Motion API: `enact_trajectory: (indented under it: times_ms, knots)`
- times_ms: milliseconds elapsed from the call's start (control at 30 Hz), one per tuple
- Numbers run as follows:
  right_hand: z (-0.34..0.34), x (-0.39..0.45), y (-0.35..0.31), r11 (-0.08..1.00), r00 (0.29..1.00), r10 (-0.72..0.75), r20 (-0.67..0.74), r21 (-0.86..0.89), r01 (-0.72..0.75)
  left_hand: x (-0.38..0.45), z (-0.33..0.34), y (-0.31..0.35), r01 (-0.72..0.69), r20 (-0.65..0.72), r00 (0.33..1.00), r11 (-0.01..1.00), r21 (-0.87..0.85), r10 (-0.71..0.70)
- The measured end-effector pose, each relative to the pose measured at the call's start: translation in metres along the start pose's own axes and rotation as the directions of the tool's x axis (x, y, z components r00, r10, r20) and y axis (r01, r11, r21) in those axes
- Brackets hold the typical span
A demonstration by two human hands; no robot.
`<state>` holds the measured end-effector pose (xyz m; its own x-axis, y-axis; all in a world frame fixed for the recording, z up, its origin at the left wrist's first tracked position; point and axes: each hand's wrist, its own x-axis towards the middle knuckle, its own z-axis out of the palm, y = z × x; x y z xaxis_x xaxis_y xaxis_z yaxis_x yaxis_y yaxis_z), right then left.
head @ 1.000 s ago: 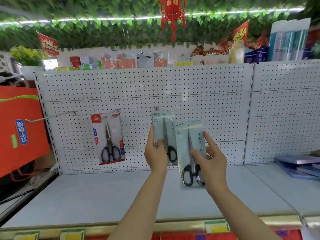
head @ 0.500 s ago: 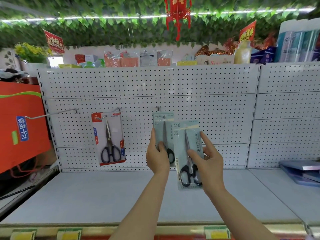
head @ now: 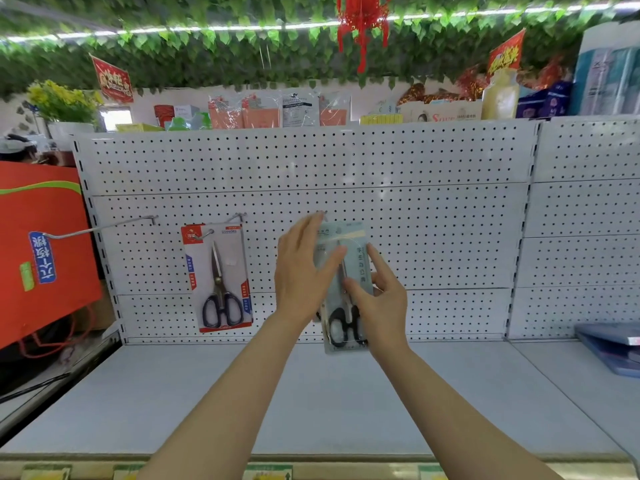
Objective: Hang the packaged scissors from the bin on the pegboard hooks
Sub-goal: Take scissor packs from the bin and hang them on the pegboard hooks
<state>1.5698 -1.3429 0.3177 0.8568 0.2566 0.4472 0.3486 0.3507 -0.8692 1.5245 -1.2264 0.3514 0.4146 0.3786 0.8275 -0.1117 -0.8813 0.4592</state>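
Observation:
A pale blue scissors pack [head: 349, 271] with black handles is upright in front of the middle hook [head: 322, 213] on the white pegboard [head: 433, 237]. My right hand [head: 379, 303] grips its lower right side. My left hand [head: 304, 271] holds its upper left part, thumb on the front and fingers stretched up toward the hook. A second pale pack hanging behind it is almost fully hidden. A red-edged scissors pack [head: 218, 278] hangs on the hook to the left. The bin is out of view.
A long bare hook [head: 100, 228] sticks out at the far left, next to an orange-red panel [head: 41, 251]. The white shelf [head: 311, 393] runs below the pegboard. Blue folders [head: 613, 348] lie on the shelf at the right. Goods line the top ledge.
My right hand has carried the pale blue pack up and left until it covers the pack hanging on the middle hook. My left hand has opened its fingers upward and taken the pack's top.

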Motion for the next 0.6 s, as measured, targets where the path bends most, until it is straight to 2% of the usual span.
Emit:
enact_trajectory:
  times_ms: [67,167,400,600]
  knots:
    - [0.007,0.006,0.004,1.0,1.0,0.004,-0.006,0.022,-0.003,0.008,-0.001,-0.006,-0.068,0.069,0.996,0.987,0.143,0.059]
    - [0.013,0.01,0.01,0.999,0.999,0.023,-0.026,0.029,-0.022,0.013,0.003,-0.016,-0.08,0.148,0.988,0.963,0.259,0.042]
    - [0.018,0.019,0.028,0.999,0.998,0.033,-0.054,-0.027,-0.034,0.021,0.015,-0.026,-0.058,0.231,0.973,0.947,0.315,-0.017]
    - [0.022,0.035,0.046,0.977,0.997,-0.055,-0.057,-0.21,0.041,0.024,0.023,-0.037,-0.078,0.251,0.968,0.937,0.34,-0.011]
